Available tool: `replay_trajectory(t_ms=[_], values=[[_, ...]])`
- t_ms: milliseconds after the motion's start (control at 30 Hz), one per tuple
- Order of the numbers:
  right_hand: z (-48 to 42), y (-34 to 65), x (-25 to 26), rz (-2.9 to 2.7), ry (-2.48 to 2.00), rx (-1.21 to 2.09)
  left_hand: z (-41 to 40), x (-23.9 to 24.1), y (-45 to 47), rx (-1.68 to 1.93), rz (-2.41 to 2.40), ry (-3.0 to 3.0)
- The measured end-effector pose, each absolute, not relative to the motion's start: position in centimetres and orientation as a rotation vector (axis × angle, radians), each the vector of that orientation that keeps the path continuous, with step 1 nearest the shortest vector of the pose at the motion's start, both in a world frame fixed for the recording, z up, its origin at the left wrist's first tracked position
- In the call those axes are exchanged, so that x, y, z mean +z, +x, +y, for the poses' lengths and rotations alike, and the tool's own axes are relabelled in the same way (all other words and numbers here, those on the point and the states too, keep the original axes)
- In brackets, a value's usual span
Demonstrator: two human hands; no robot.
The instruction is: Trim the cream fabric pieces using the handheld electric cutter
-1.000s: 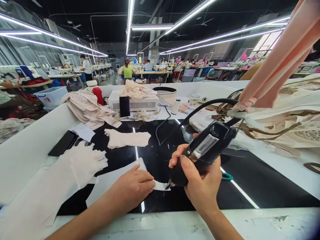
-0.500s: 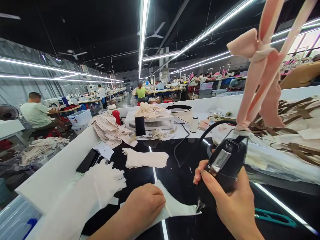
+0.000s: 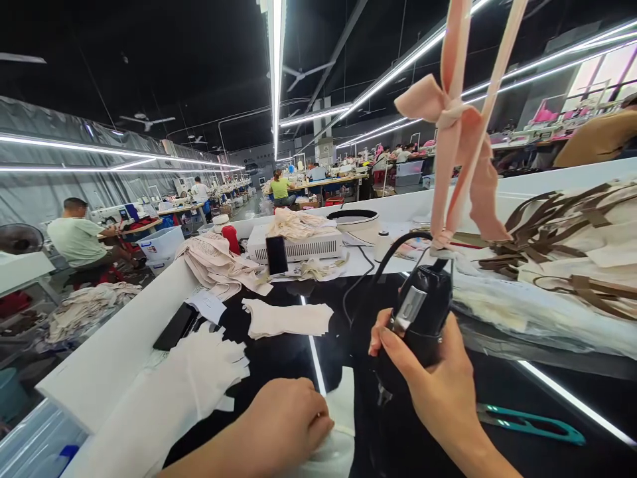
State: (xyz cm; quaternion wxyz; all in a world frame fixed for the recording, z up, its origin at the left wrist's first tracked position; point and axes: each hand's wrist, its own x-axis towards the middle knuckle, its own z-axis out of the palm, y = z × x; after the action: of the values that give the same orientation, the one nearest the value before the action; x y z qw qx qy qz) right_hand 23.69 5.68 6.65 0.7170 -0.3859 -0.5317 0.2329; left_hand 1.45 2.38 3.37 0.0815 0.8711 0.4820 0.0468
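My right hand point(image 3: 438, 392) is wrapped round a black corded hand tool point(image 3: 421, 315), held upright with its tip near the black glass worktop point(image 3: 298, 358). A pink ribbon point(image 3: 460, 126) tied in a bow hangs from above down to the tool's top. My left hand point(image 3: 286, 425) lies with curled fingers on a white fabric piece point(image 3: 338, 431) at the bottom edge, just left of the tool's tip. The fingertips are partly hidden.
Cut white pieces point(image 3: 199, 372) and a folded stack point(image 3: 286, 318) lie to the left. Teal thread snips point(image 3: 527, 418) rest at the right. Beige garments with brown straps point(image 3: 562, 265) pile on the right. A white box point(image 3: 293, 245), phone point(image 3: 277, 255) and several workers sit beyond.
The view has tilted up. My right hand has turned the tool more upright and moved it left. My left hand has drawn the white piece back toward me.
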Motion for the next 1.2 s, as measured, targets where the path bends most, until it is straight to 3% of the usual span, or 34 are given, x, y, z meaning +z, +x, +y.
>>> replay_trajectory(t_ms=[167,367,600,1200], values=[[5.3,23.8,6.7,-1.181,-0.882,0.519,4.2,4.7,2.2,0.163,1.389,2.713],[5.2,24.1,6.4,-1.189,-0.880,0.579,7.3,3.9,2.8,0.328,0.861,2.732],[5.0,24.1,6.0,-1.197,-0.890,0.630,7.7,3.0,1.7,0.145,0.868,2.527],[4.9,21.8,7.4,-1.120,-0.769,0.673,7.1,3.2,0.7,0.205,0.931,2.409]])
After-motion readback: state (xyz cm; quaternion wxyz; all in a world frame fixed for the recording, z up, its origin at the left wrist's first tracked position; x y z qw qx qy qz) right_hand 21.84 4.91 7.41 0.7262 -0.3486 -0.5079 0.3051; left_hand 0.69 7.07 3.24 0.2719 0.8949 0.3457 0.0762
